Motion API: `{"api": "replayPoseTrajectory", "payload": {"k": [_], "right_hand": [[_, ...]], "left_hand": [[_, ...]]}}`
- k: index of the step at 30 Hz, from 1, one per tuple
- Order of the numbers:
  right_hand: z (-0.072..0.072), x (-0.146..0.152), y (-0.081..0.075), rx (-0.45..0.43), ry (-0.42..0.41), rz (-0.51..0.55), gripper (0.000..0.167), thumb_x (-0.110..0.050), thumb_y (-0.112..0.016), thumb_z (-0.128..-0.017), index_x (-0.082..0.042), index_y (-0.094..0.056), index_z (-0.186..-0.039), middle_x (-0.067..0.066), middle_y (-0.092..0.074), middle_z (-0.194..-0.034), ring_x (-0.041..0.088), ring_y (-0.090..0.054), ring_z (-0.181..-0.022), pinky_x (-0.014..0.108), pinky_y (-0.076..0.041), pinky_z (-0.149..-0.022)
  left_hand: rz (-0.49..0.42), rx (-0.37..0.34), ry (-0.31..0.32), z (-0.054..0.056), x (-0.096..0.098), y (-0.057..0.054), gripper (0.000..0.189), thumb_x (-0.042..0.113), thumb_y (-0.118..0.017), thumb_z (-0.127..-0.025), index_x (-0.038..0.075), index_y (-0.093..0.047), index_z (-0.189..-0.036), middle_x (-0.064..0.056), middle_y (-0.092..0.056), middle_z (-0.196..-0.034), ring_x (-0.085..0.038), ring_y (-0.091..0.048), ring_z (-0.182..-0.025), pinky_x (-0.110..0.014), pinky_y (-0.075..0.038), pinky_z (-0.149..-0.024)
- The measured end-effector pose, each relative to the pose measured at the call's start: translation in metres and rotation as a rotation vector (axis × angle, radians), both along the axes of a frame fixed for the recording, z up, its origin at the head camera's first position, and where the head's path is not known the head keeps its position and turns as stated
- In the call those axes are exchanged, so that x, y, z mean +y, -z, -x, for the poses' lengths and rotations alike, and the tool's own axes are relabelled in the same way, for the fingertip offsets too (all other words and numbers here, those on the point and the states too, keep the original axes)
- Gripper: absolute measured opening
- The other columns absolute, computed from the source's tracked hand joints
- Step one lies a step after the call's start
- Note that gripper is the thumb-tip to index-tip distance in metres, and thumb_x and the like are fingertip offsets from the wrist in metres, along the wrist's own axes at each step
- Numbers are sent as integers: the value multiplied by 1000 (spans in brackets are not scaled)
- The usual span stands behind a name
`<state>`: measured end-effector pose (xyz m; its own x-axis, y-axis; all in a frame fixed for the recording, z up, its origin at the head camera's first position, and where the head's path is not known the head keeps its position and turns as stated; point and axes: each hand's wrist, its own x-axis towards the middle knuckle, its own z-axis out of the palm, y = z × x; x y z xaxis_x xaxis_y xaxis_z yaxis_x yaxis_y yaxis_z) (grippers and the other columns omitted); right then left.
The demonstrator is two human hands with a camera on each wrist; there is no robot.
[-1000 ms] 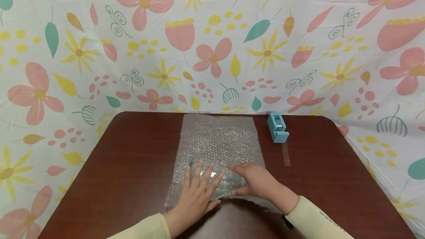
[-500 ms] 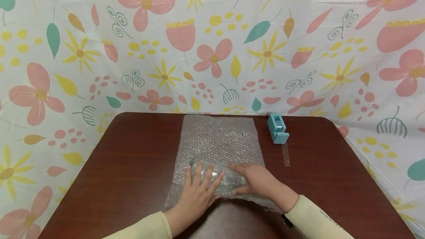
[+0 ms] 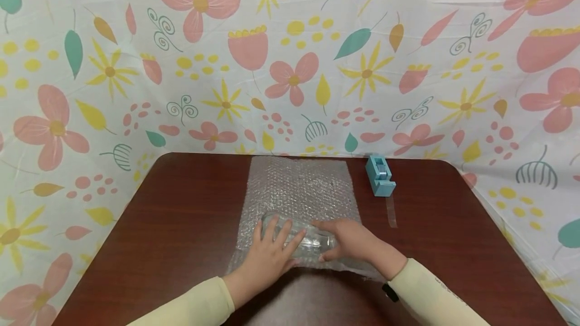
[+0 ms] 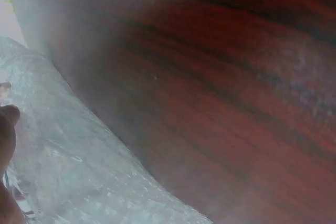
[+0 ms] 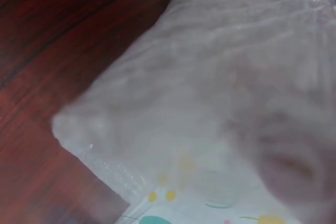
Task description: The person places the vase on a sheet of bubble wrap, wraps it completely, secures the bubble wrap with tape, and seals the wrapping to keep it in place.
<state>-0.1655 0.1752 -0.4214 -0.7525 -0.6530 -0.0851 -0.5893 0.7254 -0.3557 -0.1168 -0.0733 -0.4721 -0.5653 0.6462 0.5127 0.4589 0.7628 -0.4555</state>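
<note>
A clear glass vessel (image 3: 310, 239) lies on its side across the near part of a bubble wrap sheet (image 3: 299, 185). My left hand (image 3: 266, 259) rests over its left part, fingers spread and fairly straight, the thumb low on the near side. At the other end, my right hand (image 3: 355, 240) holds the glass between thumb and fingers. The near edge of the wrap rises a little off the table below the glass. In the left wrist view, fingertips (image 4: 9, 116) show only at the left border; the right wrist view is mostly filled by blurred bubble wrap (image 5: 157, 66).
A light blue tape dispenser (image 3: 380, 177) stands at the back right of the dark wooden table (image 3: 190, 215). From it a strip of clear tape (image 3: 391, 211) hangs down toward the near side. Behind the table hangs a flower-patterned cloth (image 3: 290, 109).
The left hand has shifted slightly to the right, its thumb drawn in close to the glass. The glass shows different reflections, and the wrap's near edge sits slightly higher. The right hand hardly moves.
</note>
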Motion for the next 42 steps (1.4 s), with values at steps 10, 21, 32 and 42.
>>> {"api": "replayPoseTrajectory", "payload": {"k": [10,21,32,42], "right_hand": [[7,0,-5,-131,24,7,82,-40,-85,-80,-8,-54,-148,16,-67,-139,36,-66,-124,55,-54,-102],[-36,-3,-13,373,9,-102,79,-49,-81,-82,-11,-55,-146,16,-60,-146,37,-60,-132,59,-52,-103],[-95,10,56,998,-218,-107,94,-61,-54,-96,-12,-13,-166,5,-4,-174,22,2,-164,48,4,-133],[-90,11,67,1005,-104,-113,80,-66,-19,-105,-16,-10,-166,5,-3,-175,23,3,-164,55,8,-131]], "left_hand": [[-22,-32,35,10,-2,-3,63,68,-64,-87,33,-57,-140,-3,-60,-133,-32,-58,-124,-51,-57,-92],[10,-183,17,13,2,-16,57,58,-58,-97,30,-52,-147,-5,-55,-140,-33,-54,-130,-52,-54,-97],[-8,-393,21,21,1,-30,54,50,-55,-102,26,-49,-150,-10,-54,-146,-39,-51,-136,-57,-52,-103],[-44,-573,14,30,2,-40,52,47,-52,-104,24,-48,-151,-12,-52,-152,-43,-48,-141,-62,-48,-106]]}}
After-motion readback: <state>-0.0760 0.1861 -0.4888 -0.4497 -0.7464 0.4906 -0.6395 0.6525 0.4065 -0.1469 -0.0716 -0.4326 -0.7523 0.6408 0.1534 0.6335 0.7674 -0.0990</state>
